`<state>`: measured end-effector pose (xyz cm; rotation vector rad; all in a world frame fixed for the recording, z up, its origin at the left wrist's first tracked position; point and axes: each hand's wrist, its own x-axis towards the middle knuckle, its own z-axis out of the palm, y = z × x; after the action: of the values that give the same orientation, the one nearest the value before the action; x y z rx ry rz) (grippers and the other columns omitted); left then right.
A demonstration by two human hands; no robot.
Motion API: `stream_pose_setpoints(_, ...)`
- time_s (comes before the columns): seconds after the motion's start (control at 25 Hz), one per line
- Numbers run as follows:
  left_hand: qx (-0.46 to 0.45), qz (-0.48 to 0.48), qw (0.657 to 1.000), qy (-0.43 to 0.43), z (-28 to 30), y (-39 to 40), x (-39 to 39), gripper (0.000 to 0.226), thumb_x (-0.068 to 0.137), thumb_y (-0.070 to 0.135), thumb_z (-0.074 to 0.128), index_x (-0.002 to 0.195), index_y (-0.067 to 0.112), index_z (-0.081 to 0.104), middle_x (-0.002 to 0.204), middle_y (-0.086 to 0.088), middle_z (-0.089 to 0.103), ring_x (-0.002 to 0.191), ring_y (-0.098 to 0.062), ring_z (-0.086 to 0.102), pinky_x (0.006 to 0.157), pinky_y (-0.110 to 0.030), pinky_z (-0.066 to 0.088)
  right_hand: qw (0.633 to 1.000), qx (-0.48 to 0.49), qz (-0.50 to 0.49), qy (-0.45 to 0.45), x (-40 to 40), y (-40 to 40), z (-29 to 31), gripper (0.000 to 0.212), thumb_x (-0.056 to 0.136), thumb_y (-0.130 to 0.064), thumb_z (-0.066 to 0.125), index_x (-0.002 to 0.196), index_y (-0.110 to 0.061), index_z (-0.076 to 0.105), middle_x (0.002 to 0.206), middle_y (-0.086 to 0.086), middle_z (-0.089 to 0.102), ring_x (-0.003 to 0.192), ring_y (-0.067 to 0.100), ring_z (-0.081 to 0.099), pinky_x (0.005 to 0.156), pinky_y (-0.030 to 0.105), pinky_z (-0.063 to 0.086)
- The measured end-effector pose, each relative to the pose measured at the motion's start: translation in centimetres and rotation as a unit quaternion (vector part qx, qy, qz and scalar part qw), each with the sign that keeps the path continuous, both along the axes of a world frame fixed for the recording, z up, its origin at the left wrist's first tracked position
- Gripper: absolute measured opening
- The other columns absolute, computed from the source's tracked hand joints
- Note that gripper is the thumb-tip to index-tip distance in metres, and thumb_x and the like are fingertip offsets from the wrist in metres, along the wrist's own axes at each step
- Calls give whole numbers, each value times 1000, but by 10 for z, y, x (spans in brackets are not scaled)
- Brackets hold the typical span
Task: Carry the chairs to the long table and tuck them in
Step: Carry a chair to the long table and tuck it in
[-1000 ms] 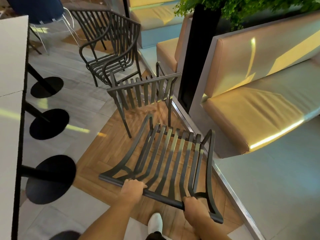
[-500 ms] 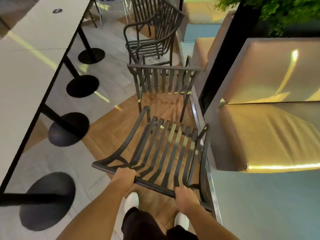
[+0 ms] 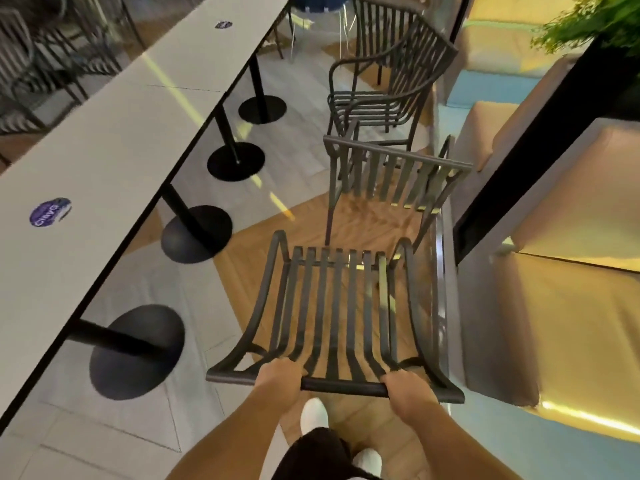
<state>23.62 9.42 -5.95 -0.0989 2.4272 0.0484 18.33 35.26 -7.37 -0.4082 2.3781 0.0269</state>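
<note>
Both hands are on the top rail of the dark slatted metal chair (image 3: 337, 317), the left hand (image 3: 278, 379) curled round it left of centre, the right hand (image 3: 408, 393) curled round it near the right end; that is the grip, closed tight on the bar. The chair tips forward over the wood-pattern floor (image 3: 363, 216), beside the long white worktop (image 3: 104, 161) on the left. Four round black pedestal bases (image 3: 197, 233) stand under it. One more dark slatted armchair (image 3: 384, 88) waits ahead, two purple stickers (image 3: 50, 212) on the top.
</note>
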Motion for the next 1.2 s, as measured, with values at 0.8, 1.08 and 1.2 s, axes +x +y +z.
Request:
stream_pose_setpoints(0.8,3,335,942,14,18,110,13,36,104,13,48,138,23,55,129,-9,63,116,-30,63,100,-42,53,932,22,361,-10,-141,9,5,42,97,-2,45,128,-22,64,125,7,67,118,29,62,99,43,51)
stream_pose_setpoints(1.08,-2,449,893,-16,1,172,40,42,101,12,51,138,30,61,132,-6,63,122,-30,61,100,-44,52,887,43,457,-46,-150,6,15,41,96,-8,42,121,-28,67,123,5,67,117,29,63,98,42,51)
stream_pose_setpoints(1.2,-9,488,872,-25,1,182,51,38,100,11,50,136,22,61,133,-9,62,123,-31,60,101,-44,52,871,38,487,-48,-145,-7,17,40,96,-9,39,119,-26,68,124,6,66,118,30,62,99,41,50)
